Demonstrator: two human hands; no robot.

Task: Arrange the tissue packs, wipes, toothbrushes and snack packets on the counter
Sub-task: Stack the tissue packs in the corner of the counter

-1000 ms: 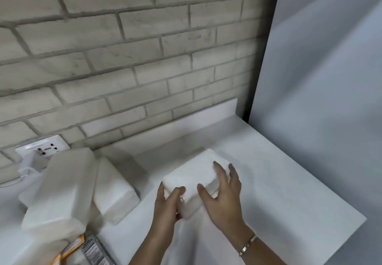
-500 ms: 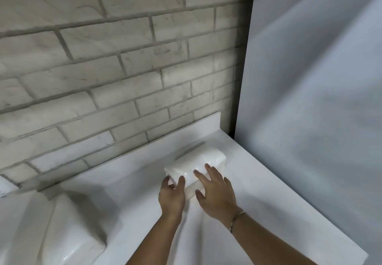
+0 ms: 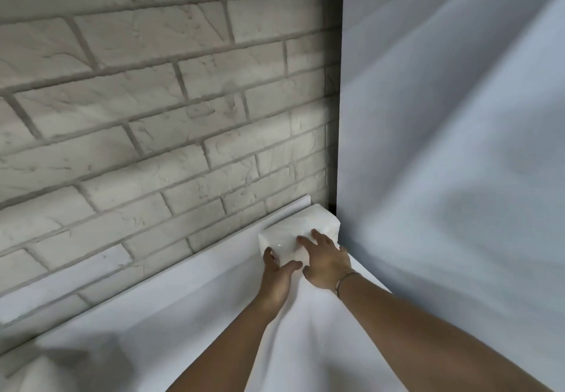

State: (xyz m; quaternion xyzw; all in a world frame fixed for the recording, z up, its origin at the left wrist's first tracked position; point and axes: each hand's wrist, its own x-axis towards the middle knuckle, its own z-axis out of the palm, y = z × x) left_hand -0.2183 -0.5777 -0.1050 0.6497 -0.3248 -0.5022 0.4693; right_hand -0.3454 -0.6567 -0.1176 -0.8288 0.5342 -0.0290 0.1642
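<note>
At the rear right corner of the plain white tabletop (image 3: 168,330), a white, plastic-wrapped rectangular tissue pack (image 3: 293,234) lies flat. One side runs along the low white upstand (image 3: 153,275) below the pale grey brick wall (image 3: 153,116). Its far end sits just beside the smooth grey-white side panel (image 3: 443,147).

Left hand (image 3: 279,274): cupped round the near left corner of the tissue pack, with fingers on the left end and the thumb on the near face.
Right hand (image 3: 328,258): flat, with fingers straight and spread on the top face. It grasps nothing. A thin bracelet (image 3: 345,281) circles its wrist.

Task status (judgement): one tissue pack is at or very near a tidy corner position. For this item, only a final squaring-up and release appear to remain. No wipes, toothbrushes or snack packets are in view, so their arrangement cannot be confirmed and is presumed outstanding.

Limits of view:
- A blurred pale shape (image 3: 46,370) at the lower left is cut off by the frame. It may be another pack but cannot be identified.
- Actual contact between the tissue pack and the side panel cannot be told.
- The right hand covers part of the top face.
- Most of the tabletop to the left lies out of frame.
</note>
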